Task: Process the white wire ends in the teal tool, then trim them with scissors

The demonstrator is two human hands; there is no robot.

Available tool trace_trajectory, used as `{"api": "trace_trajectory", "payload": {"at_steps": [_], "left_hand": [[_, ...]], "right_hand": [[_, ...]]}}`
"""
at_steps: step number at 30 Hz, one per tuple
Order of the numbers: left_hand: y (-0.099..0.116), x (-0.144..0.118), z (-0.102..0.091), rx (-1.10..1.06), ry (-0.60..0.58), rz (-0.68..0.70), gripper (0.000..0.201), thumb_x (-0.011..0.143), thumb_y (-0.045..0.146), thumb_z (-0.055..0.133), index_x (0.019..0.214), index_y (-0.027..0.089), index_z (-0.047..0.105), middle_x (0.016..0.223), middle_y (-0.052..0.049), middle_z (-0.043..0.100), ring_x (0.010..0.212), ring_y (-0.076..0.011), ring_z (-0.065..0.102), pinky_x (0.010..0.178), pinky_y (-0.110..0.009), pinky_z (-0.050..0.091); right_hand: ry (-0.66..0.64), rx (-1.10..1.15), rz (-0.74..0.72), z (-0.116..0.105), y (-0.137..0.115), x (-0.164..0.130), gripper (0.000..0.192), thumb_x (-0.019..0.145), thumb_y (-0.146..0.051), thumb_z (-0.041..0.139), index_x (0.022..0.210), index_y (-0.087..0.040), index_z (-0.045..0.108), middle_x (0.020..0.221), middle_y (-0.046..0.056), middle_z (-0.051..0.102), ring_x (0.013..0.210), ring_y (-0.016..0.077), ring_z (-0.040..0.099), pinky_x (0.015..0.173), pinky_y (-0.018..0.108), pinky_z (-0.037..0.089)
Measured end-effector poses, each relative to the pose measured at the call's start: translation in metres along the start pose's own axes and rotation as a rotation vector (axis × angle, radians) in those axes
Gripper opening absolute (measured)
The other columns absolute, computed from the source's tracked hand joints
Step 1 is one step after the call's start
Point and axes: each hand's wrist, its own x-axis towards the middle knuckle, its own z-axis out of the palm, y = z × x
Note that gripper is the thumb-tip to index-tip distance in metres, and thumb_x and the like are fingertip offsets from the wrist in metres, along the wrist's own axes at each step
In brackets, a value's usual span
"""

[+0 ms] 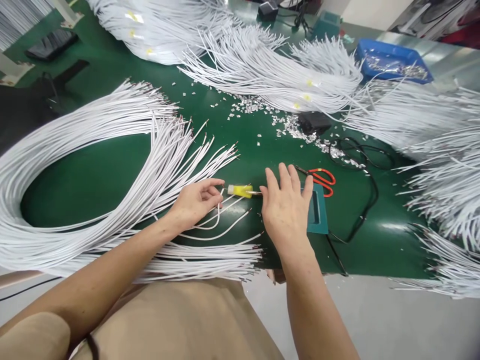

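Observation:
My left hand pinches a thin white wire between thumb and fingers, just left of a small yellow-handled tool. That tool has a pale end and a thin metal shaft pointing right, like a screwdriver. With fingers spread and palm down, my right hand hovers at the tip of the shaft; whether it touches the shaft I cannot tell. It partly covers a teal tray. Red-handled scissors lie just beyond, their blades partly hidden. A big looped bundle of white wires lies left of my hands.
More white wire bundles lie at the back, and others at the right. Silvery scraps are scattered around a black block. A blue tray holds small metal parts. A black cable curls across the green table.

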Motion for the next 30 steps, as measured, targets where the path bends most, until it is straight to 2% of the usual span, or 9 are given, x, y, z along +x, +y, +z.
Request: {"api": "trace_trajectory", "payload": {"at_steps": [5, 7, 9, 11, 15, 17, 19, 25, 30], "left_hand": [[0.006, -0.007, -0.010, -0.091, 0.030, 0.021, 0.053, 0.072, 0.025, 0.067, 0.122, 0.014, 0.053, 0.073, 0.002, 0.061, 0.066, -0.0123, 0.064, 0.070, -0.026, 0.050], [0.008, -0.009, -0.015, -0.128, 0.017, 0.029, 0.054, 0.071, 0.026, 0.069, 0.122, 0.015, 0.054, 0.074, 0.003, 0.060, 0.066, -0.0111, 0.062, 0.069, -0.025, 0.051], [0.009, -0.011, -0.020, -0.140, 0.003, 0.024, 0.046, 0.071, 0.028, 0.071, 0.114, 0.016, 0.059, 0.074, 0.003, 0.060, 0.068, -0.0107, 0.062, 0.070, -0.023, 0.051], [0.011, -0.013, -0.025, -0.139, 0.001, 0.014, 0.035, 0.071, 0.030, 0.072, 0.103, 0.017, 0.063, 0.074, 0.002, 0.061, 0.071, -0.0114, 0.063, 0.071, -0.023, 0.051], [0.018, -0.017, -0.040, -0.089, -0.127, -0.024, 0.026, 0.070, 0.032, 0.074, 0.089, 0.018, 0.064, 0.078, -0.001, 0.067, 0.076, -0.0145, 0.066, 0.076, -0.026, 0.053], [0.023, -0.016, -0.050, -0.030, -0.252, -0.042, 0.028, 0.070, 0.032, 0.074, 0.093, 0.018, 0.065, 0.086, -0.004, 0.070, 0.084, -0.0176, 0.067, 0.083, -0.030, 0.053], [0.028, -0.013, -0.059, 0.026, -0.279, -0.030, 0.036, 0.071, 0.034, 0.073, 0.103, 0.019, 0.065, 0.096, -0.007, 0.071, 0.092, -0.0205, 0.066, 0.089, -0.034, 0.052], [0.031, 0.007, -0.064, 0.404, 0.078, 0.087, 0.039, 0.074, 0.041, 0.066, 0.108, 0.020, 0.065, 0.099, -0.007, 0.070, 0.090, -0.0215, 0.065, 0.087, -0.036, 0.051], [0.029, 0.019, -0.055, 0.648, 0.167, 0.249, 0.031, 0.081, 0.035, 0.055, 0.106, 0.019, 0.066, 0.102, -0.007, 0.070, 0.091, -0.0216, 0.064, 0.085, -0.032, 0.048]], "right_hand": [[0.075, 0.202, -0.108, -0.012, -0.030, -0.011, 0.031, 0.094, -0.026, 0.044, 0.118, -0.011, 0.055, 0.123, 0.017, 0.057, 0.115, 0.0289, 0.047, 0.101, 0.049, 0.029], [0.053, 0.368, -0.308, -0.016, -0.056, -0.023, 0.022, 0.093, -0.025, 0.043, 0.103, -0.014, 0.059, 0.103, 0.012, 0.063, 0.096, 0.0236, 0.053, 0.086, 0.040, 0.039], [0.020, 0.487, -0.527, -0.016, -0.082, -0.036, 0.019, 0.092, -0.021, 0.043, 0.082, -0.017, 0.058, 0.082, 0.006, 0.061, 0.078, 0.0199, 0.052, 0.071, 0.035, 0.040], [0.004, 0.506, -0.637, -0.010, -0.104, -0.045, 0.021, 0.089, -0.014, 0.042, 0.073, -0.018, 0.054, 0.072, 0.004, 0.056, 0.069, 0.0189, 0.048, 0.065, 0.033, 0.038], [0.006, 0.335, -0.592, 0.009, -0.126, -0.049, 0.017, 0.086, -0.012, 0.042, 0.085, -0.010, 0.059, 0.086, 0.014, 0.061, 0.085, 0.0257, 0.052, 0.082, 0.042, 0.040], [-0.037, 0.274, -0.548, 0.013, -0.129, -0.049, 0.019, 0.086, -0.014, 0.043, 0.091, -0.006, 0.059, 0.094, 0.018, 0.060, 0.092, 0.0283, 0.052, 0.087, 0.045, 0.039], [-0.119, 0.286, -0.543, 0.011, -0.129, -0.051, 0.015, 0.085, -0.013, 0.043, 0.089, -0.009, 0.058, 0.090, 0.014, 0.058, 0.086, 0.0258, 0.052, 0.081, 0.042, 0.041], [-0.255, 0.367, -0.572, -0.005, -0.128, -0.069, 0.007, 0.081, -0.009, 0.048, 0.081, -0.013, 0.054, 0.077, 0.007, 0.052, 0.071, 0.0212, 0.048, 0.063, 0.035, 0.040], [-0.288, 0.419, -0.615, -0.006, -0.129, -0.085, 0.008, 0.080, -0.008, 0.048, 0.082, -0.014, 0.053, 0.075, 0.006, 0.053, 0.068, 0.0197, 0.048, 0.060, 0.033, 0.039]]}}
